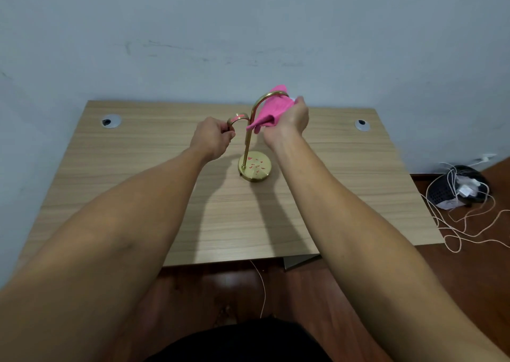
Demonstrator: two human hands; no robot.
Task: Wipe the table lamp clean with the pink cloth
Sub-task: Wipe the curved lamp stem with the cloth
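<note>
A gold table lamp [254, 167] with a round base and two curved arms stands upright near the middle of the wooden table [138, 185]. My left hand [212, 138] grips the end of the lower, left curved arm. My right hand [291, 118] holds the pink cloth [271, 109], pressed against the taller arch on the right side. The cloth drapes over the arch's right end and hides the lamp's head there; only a small white part shows beside my fingers.
Two round cable grommets [111, 120] [362, 125] sit at the table's back corners. The wall stands right behind the table. On the floor to the right lies a black basket [455, 186] with chargers and tangled white cords [469, 229]. A thin cord [262, 287] hangs below the table's front edge.
</note>
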